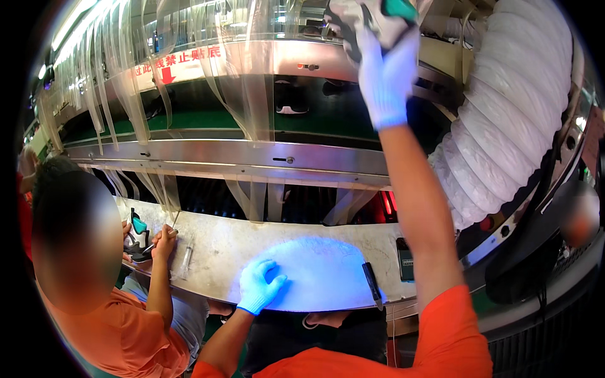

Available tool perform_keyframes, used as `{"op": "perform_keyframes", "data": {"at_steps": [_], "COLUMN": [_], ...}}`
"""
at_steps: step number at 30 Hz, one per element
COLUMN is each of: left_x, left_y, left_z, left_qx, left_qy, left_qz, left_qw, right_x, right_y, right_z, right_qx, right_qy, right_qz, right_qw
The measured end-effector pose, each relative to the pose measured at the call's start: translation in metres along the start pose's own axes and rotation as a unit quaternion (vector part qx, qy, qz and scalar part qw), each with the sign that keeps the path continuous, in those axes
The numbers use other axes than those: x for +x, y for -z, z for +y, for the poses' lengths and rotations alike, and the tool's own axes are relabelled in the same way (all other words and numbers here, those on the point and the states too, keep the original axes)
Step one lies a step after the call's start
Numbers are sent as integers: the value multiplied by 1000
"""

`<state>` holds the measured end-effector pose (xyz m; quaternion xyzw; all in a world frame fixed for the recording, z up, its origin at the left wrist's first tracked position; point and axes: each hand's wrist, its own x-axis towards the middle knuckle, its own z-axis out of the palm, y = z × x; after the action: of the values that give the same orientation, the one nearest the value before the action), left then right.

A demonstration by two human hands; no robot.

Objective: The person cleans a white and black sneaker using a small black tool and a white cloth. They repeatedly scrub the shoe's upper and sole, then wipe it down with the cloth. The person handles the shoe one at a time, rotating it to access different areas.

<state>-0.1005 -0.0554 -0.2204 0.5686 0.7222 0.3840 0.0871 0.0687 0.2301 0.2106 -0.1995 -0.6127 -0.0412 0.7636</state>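
Observation:
My left hand (257, 288), in a white glove tinted blue by the light, rests low over the near edge of the worktable (214, 239). Its thumb stands apart from the slightly bent fingers, and nothing is in it. High up and far forward, my gloved right hand (387, 82) is shut on a shoe (353, 16) in white, black and teal, partly cut off by the picture's top edge. A dark, slim pen-like tool (372, 282) lies on the table to the right of the blue-lit patch.
Behind the table runs a conveyor with a green belt (239, 120), a dark shoe (292, 101) on it, and clear hanging strips (252, 75). A white ribbed duct (504, 113) stands right. At left, a co-worker (120, 327) holds a shoe (138, 234) and a thin tool.

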Motion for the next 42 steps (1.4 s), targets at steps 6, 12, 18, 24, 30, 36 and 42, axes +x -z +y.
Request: {"op": "perform_keyframes", "data": {"at_steps": [6,12,18,24,30,36,42], "left_x": [6,-4,5,19,20,22,16], "left_y": [-15,5,-15,-4,3,1,-4], "left_z": [5,-12,5,20,18,19,16], "left_qx": [-4,34,9,-15,10,20,21], "left_qy": [-37,-40,-66,-69,-24,-17,-35], "left_qz": [1,36,16,4,-7,-11,-4], "left_qw": [999,998,998,997,1000,1000,999], "right_x": [41,-175,-373,-406,-373,-364,-368], "right_y": [-72,-45,90,179,155,166,199], "right_z": [87,-2,110,396,453,460,412], "right_qx": [-251,67,-196,-455,-541,-564,-545], "right_qy": [56,205,-112,-159,-244,-240,-205], "right_qz": [-269,-183,-638,-489,-572,-576,-542], "right_qw": [928,959,737,727,567,541,606]}}
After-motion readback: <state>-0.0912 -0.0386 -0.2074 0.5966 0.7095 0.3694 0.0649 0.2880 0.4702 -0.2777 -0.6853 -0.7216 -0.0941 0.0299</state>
